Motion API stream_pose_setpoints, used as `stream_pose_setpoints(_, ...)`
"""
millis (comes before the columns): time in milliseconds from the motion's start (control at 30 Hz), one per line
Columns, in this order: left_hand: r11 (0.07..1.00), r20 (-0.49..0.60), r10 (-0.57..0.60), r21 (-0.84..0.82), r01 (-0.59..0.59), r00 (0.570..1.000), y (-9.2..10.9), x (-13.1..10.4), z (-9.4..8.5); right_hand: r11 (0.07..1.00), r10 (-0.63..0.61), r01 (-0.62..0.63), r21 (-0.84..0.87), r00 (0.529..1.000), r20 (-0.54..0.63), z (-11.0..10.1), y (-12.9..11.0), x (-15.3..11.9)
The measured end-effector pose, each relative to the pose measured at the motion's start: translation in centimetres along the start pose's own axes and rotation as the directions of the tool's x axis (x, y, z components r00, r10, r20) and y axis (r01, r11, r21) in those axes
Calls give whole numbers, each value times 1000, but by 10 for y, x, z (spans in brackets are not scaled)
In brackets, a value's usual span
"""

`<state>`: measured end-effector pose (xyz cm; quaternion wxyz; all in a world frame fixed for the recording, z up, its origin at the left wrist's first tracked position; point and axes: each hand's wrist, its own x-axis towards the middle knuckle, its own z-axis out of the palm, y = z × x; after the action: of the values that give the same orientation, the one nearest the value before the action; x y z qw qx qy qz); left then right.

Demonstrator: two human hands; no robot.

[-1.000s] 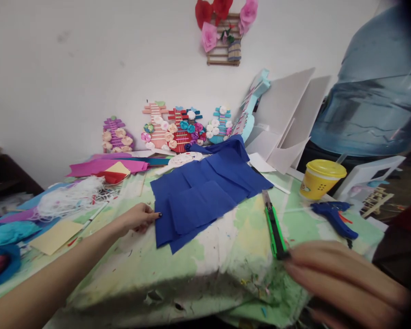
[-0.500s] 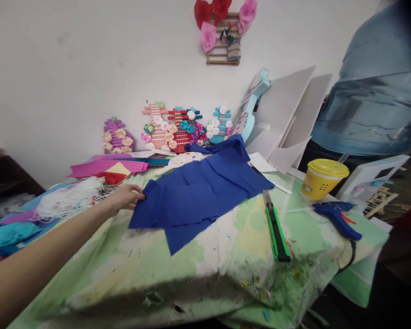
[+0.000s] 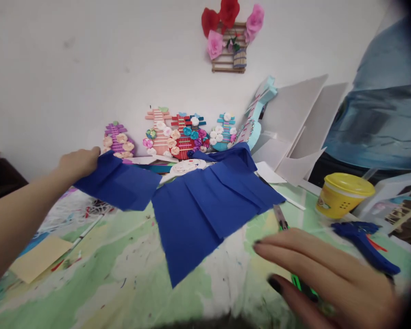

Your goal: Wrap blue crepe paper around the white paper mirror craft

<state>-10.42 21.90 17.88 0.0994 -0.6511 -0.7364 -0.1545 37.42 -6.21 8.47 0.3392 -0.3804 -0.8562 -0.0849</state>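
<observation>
My left hand is closed on the corner of a piece of blue crepe paper, lifted off the table at the left. A larger sheet of the same blue paper, with fold lines across it, lies flat in the middle. At the lower right, my right hand hovers with fingers stretched out and apart, holding nothing. Beneath its fingers a green and black utility knife lies on the table, its middle hidden by the hand.
A blue glue gun and a yellow lidded cup stand at the right. Flower-trimmed guitar crafts line the wall. White boards lean beside a large water bottle. White string and a beige sheet lie left.
My left hand has lifted a blue piece away from the sheet, up and to the left. My right hand has come into view over the knife.
</observation>
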Motion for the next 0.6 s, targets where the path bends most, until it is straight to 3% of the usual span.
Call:
stream_pose_setpoints(67,992,-20,22,125,-20,1000,-7,1,7,995,-18,32,-98,990,138,14,8,24)
stream_pose_setpoints(167,973,-26,64,224,-57,998,-18,0,23,974,-83,160,-160,910,405,47,22,39)
stream_pose_setpoints(233,966,-39,75,250,-63,996,-24,1,36,956,-132,236,-172,874,468,71,30,42)
stream_pose_setpoints(333,969,-86,95,235,-73,992,-22,5,59,926,-215,325,-190,871,442,103,39,45)
stream_pose_setpoints(467,973,-56,218,87,-213,974,13,17,103,878,-326,425,-220,868,376,133,47,52)
stream_pose_setpoints(533,955,0,296,-33,-296,955,40,21,129,863,-343,451,-228,854,391,141,49,56)
stream_pose_setpoints(600,944,67,310,-142,-299,948,65,25,154,854,-344,468,-227,836,428,145,49,61)
